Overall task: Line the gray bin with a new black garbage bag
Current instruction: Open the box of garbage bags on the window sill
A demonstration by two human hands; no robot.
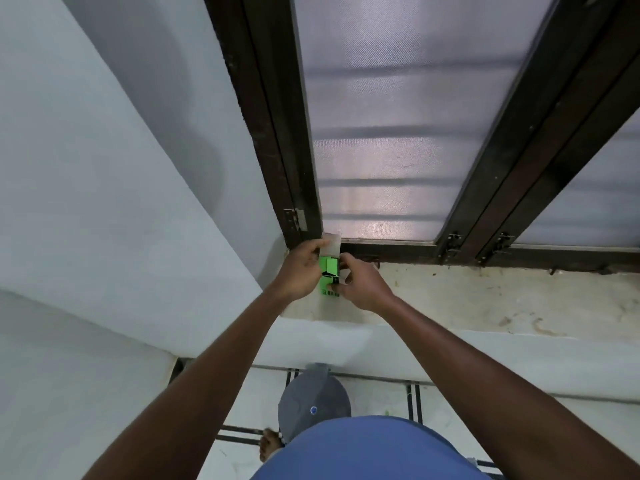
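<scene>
A small green box (329, 271) stands on the window sill (485, 299), its grey top flap raised. My left hand (301, 271) grips the box's left side with the thumb near the flap. My right hand (360, 284) holds the box's right side, fingertips at its open top where something black shows. The gray bin (313, 398) with its lid closed stands on the floor below, between my arms and close to the wall. No loose garbage bag is in sight.
A dark wooden window frame (277, 140) with frosted panes rises behind the sill. A white wall (104, 202) fills the left. My bare foot (268, 445) rests on the tiled floor beside the bin.
</scene>
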